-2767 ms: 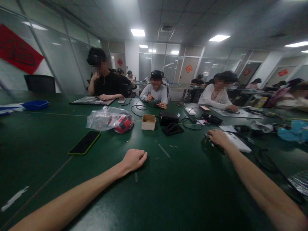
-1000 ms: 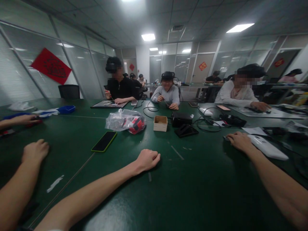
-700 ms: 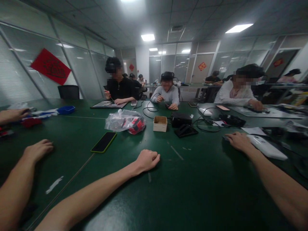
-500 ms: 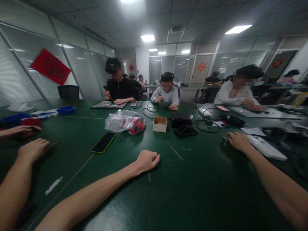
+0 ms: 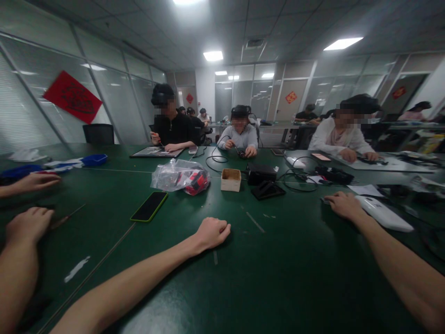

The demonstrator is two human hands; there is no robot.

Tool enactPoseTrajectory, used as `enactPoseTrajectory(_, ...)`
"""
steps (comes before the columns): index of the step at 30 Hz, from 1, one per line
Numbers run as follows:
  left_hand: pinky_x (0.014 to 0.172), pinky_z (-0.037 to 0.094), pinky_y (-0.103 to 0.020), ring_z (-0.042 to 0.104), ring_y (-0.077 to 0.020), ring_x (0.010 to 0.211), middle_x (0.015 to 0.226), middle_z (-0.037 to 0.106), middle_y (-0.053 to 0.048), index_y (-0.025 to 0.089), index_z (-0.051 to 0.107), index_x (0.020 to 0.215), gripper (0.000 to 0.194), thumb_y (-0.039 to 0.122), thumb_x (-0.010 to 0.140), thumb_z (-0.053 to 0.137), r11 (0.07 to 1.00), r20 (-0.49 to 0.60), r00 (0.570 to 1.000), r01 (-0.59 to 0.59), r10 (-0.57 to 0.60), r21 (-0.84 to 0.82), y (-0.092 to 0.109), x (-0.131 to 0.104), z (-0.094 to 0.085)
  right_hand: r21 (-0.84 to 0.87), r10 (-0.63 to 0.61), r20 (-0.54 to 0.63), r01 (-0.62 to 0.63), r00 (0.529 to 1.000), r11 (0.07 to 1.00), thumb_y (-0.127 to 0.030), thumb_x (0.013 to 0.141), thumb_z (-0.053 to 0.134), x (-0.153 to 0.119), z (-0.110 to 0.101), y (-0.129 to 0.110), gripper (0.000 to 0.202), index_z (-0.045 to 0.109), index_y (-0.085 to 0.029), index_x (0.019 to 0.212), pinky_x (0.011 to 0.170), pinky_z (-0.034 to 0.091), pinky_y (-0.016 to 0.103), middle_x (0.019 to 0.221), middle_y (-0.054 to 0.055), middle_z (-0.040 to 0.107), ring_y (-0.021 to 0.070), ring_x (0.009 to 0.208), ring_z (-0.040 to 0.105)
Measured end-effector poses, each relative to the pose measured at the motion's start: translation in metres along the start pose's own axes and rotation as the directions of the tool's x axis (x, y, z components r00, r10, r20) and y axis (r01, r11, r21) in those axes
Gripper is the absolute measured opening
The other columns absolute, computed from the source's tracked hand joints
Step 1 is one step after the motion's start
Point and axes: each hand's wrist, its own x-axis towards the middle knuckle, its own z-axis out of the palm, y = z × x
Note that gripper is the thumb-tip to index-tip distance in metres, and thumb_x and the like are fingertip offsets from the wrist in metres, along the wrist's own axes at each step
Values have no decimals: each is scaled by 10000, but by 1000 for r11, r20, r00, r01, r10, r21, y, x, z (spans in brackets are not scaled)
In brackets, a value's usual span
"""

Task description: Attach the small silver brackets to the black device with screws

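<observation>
I see that the table is dark green, the device white, the phone black with a lime rim, the box beige and, near the far edge, the tray blue.

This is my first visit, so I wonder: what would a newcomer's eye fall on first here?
Probably the red banner on the glass wall at the left. On the green table, the clear plastic bag showing a red item stands out, lying left of the small open box. Nearer, the wearer's curled left hand rests there.
</observation>
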Motion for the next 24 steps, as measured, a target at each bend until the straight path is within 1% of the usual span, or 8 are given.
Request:
enactPoseTrajectory(5,518,299,-231,482,-113,449,493,539,-8,154,533,525,402,283,882,401,1000,0,1000,-2,2,19,-1,0,1,-24,-16,42,17,999,1000,-255,880,390,10,0,2,404,559,-254,1248,892,371,497,1314,134,468,374,1135,415)
enactPoseTrajectory(8,523,314,-229,495,-117,459,494,539,-6,153,540,529,391,283,874,411,1000,-3,1000,-2,2,22,-1,0,2,-46,-57,66,61,996,997,-220,858,426,17,-2,4,378,608,-244,1188,884,385,478,1270,134,512,362,1121,443)
enactPoseTrajectory(11,532,330,-227,500,-115,463,494,540,-5,154,543,530,391,283,874,410,1000,-6,1000,4,-4,11,-1,0,3,-58,-86,69,90,994,994,-224,859,430,20,-6,6,336,648,-230,1114,852,413,444,1199,126,565,337,1083,483)
enactPoseTrajectory(16,531,322,-220,490,-109,461,507,559,-12,151,552,535,396,284,878,406,1000,11,1000,9,-9,16,1,0,1,-49,-92,30,94,995,994,-320,900,386,16,-11,-1,348,653,-194,1084,801,432,420,1164,138,582,325,1042,511)
enactPoseTrajectory(21,537,316,-214,489,-106,468,517,562,-10,149,562,546,395,277,885,403,1000,23,1000,2,-3,28,1,0,-1,-7,-122,32,123,992,992,-399,894,416,14,-15,-17,351,649,-215,1082,799,426,396,1186,119,573,316,1080,491)
enactPoseTrajectory(24,532,308,-216,487,-106,463,513,559,-7,149,561,547,396,283,885,402,999,23,1000,2,-3,33,0,0,0,27,-110,52,109,993,994,-430,880,439,16,-15,-23,353,654,-227,1072,777,430,384,1167,111,589,309,1059,506)
